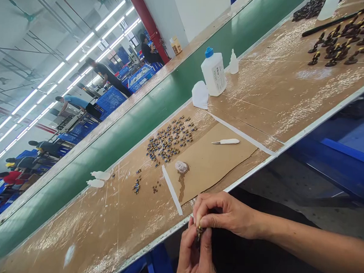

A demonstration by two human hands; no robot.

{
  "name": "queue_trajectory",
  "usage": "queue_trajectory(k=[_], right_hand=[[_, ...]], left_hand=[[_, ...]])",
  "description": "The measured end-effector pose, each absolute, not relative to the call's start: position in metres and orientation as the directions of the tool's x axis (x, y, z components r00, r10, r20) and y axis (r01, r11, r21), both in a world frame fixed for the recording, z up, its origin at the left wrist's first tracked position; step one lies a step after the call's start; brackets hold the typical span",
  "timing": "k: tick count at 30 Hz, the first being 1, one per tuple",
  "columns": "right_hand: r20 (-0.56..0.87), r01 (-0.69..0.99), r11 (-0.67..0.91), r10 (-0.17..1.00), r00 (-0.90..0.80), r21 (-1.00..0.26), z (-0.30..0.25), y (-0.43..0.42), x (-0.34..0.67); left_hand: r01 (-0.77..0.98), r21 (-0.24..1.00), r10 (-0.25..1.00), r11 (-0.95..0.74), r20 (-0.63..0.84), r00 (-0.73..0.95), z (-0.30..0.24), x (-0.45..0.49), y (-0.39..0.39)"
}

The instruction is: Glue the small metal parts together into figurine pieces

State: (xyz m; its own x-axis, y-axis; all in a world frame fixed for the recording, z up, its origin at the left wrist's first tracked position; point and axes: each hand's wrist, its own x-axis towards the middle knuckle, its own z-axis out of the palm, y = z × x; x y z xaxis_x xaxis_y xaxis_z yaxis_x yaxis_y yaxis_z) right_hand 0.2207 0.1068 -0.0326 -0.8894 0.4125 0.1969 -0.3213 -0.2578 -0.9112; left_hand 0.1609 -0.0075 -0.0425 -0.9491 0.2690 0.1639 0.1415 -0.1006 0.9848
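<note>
My left hand (194, 254) and my right hand (224, 213) meet just in front of the bench edge, fingers pinched together on one tiny dark and gold figure (199, 231). A dense cluster of several similar small figures (170, 139) lies on the wooden bench beyond, with a few more loose ones (136, 184) to the left. A small clear cap (181, 166) sits on a brown cardboard sheet (213, 161), with a wet trail below it. A white-handled knife (226, 141) lies on the same cardboard.
A white bottle with a blue cap (214, 72) and a small dropper bottle (234, 62) stand at the back. Two white dropper bottles (99, 178) lie on their sides at left. Larger dark figures (343, 42) crowd the far right. A green conveyor belt (134, 123) runs behind; people work beyond it.
</note>
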Motion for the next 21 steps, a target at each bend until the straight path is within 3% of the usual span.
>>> queue_trajectory(k=[5, 13, 21], right_hand=[[0.116, -0.245, -0.272, 0.414, -0.903, -0.931, -0.033, 0.106, 0.22], [-0.216, -0.09, -0.622, 0.4, -0.891, -0.778, -0.022, 0.095, 0.219], [-0.298, -0.097, -0.647, 0.474, -0.829, -0.757, -0.018, 0.091, 0.221]], left_hand=[[0.06, 0.995, 0.232, -0.077, 0.077, -0.97, -0.043, 0.162, -0.008], [-0.074, 0.993, 0.263, -0.093, -0.047, -0.964, -0.031, 0.164, -0.003], [-0.117, 0.988, 0.228, -0.096, -0.092, -0.969, -0.029, 0.168, 0.0]])
